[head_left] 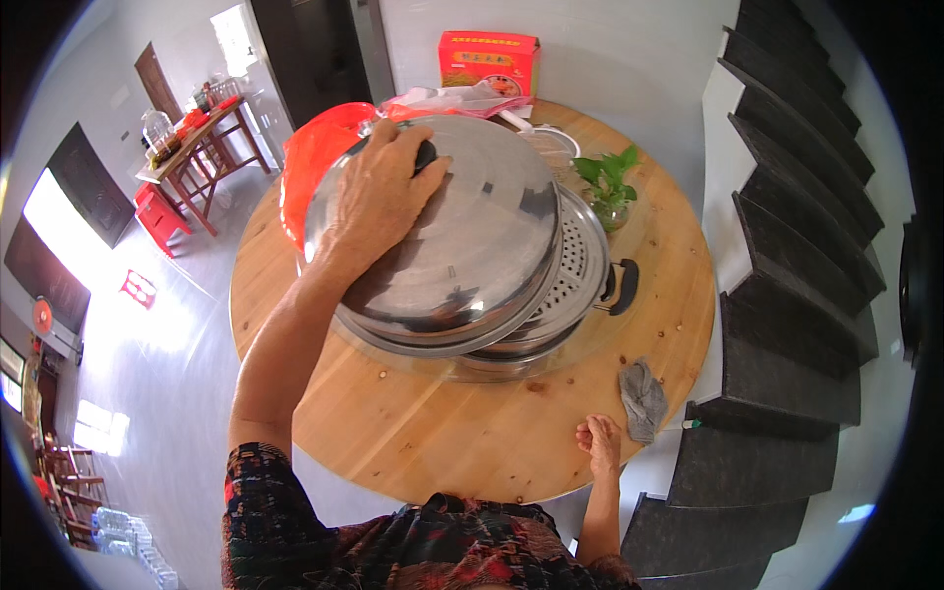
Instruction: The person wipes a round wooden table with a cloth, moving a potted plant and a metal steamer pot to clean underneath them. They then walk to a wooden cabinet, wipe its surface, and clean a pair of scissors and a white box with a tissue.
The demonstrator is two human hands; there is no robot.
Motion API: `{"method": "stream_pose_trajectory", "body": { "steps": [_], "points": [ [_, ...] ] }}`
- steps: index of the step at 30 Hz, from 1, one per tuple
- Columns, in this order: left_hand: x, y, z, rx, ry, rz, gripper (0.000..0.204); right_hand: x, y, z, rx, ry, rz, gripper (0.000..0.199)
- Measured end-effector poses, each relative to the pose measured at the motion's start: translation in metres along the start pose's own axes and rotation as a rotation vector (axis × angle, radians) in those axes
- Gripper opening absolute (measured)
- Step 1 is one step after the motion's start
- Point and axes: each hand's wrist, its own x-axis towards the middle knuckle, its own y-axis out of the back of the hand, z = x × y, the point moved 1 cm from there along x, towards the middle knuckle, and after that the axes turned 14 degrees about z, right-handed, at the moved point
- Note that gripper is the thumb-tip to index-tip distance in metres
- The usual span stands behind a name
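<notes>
Head view, frame centre: steel lid (462, 236) gripped at its black knob by the left hand (379, 192), tilted above the perforated steamer pot (575, 275). Right hand (602, 442) rested, fingers loosely curled, on worktop (442, 433) edge, lower right.

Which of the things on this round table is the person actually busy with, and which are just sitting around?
In use: left hand, steel lid, perforated steamer pot.

Lying about: grey cloth by the right hand, red box, red plastic bag, green plant.
</notes>
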Motion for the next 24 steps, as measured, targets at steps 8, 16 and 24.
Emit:
{"method": "stream_pose_trajectory", "body": {
  "steps": [8,16,24],
  "points": [
    [0.002,-0.075,0.035,-0.092,-0.046,-0.028,0.039,0.003,0.059,-0.011,0.008,-0.016,0.063,0.022],
    [0.002,-0.101,0.038,-0.083,-0.049,-0.053,0.039,0.009,0.082,-0.022,0.101,-0.033,0.100,0.027],
    [-0.002,-0.111,0.030,-0.079,-0.017,-0.089,0.039,0.019,0.079,-0.014,0.120,-0.015,0.052,0.029]
  ]
}}
